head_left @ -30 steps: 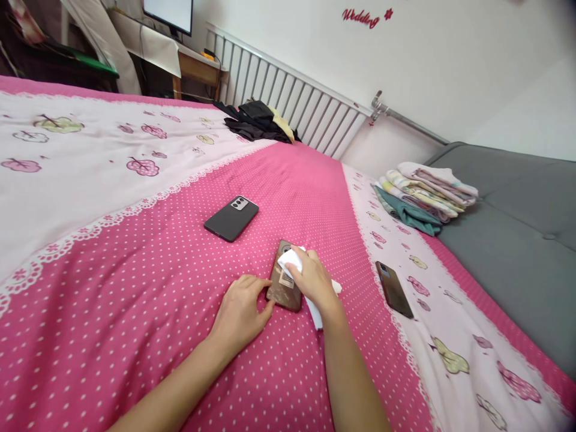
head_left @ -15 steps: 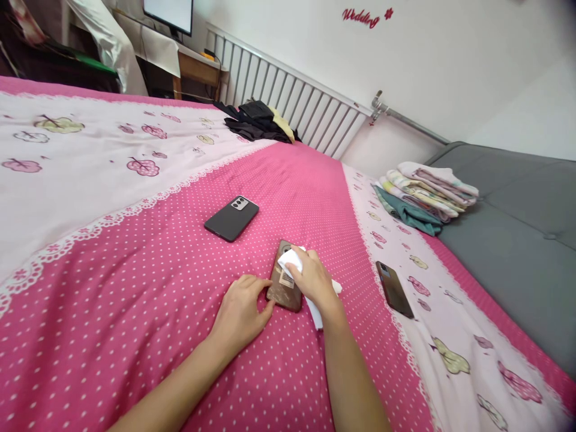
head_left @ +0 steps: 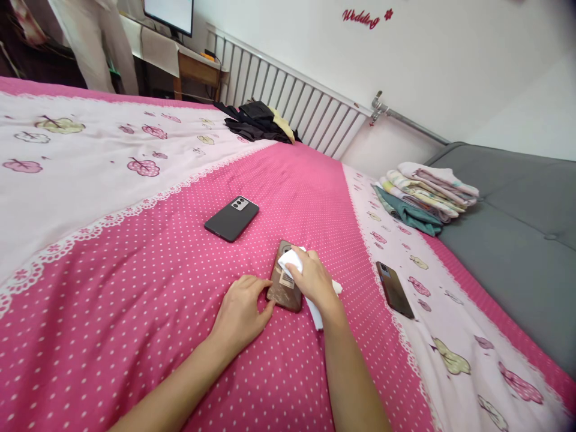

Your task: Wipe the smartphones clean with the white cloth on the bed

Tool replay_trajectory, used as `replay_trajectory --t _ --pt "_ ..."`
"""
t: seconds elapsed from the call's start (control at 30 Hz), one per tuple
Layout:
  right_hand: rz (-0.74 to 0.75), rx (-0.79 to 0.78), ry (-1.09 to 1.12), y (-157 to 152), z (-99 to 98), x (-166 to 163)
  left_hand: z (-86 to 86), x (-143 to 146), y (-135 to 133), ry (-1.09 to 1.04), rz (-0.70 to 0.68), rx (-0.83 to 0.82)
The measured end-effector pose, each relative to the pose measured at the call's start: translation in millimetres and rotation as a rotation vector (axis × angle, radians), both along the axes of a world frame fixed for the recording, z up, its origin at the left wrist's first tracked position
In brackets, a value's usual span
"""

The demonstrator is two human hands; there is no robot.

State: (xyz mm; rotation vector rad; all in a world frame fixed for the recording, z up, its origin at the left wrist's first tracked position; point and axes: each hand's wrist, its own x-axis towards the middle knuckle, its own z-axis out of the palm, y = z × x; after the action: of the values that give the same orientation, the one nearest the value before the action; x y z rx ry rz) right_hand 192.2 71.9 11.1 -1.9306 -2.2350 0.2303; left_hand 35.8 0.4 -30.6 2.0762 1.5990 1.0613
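Note:
A brown phone [head_left: 284, 288] lies back-up on the pink dotted bedspread [head_left: 157, 288]. My right hand [head_left: 314, 281] is closed on a white cloth [head_left: 290, 262] and presses it onto the phone's upper part. My left hand [head_left: 240, 312] rests on the bedspread with its fingertips pinching the phone's lower left edge.
A black phone [head_left: 231, 218] lies further up the bed, and a dark phone [head_left: 395, 289] lies to the right. Folded clothes [head_left: 425, 196] are stacked by a grey sofa [head_left: 517, 240]. Dark clothing [head_left: 256, 122] lies near the radiator [head_left: 292, 108]. A person in white [head_left: 90, 42] stands at the far left.
My hands, the cloth and the phone have stayed put. The person in white at the far left has shifted across the background.

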Motion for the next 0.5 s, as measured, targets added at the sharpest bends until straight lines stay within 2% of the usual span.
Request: replay_trajectory --t 0.5 --pt "0.013 -0.002 0.024 -0.3 0.7 0.6 -0.3 -0.6 -0.5 0.009 -0.002 -0.023"
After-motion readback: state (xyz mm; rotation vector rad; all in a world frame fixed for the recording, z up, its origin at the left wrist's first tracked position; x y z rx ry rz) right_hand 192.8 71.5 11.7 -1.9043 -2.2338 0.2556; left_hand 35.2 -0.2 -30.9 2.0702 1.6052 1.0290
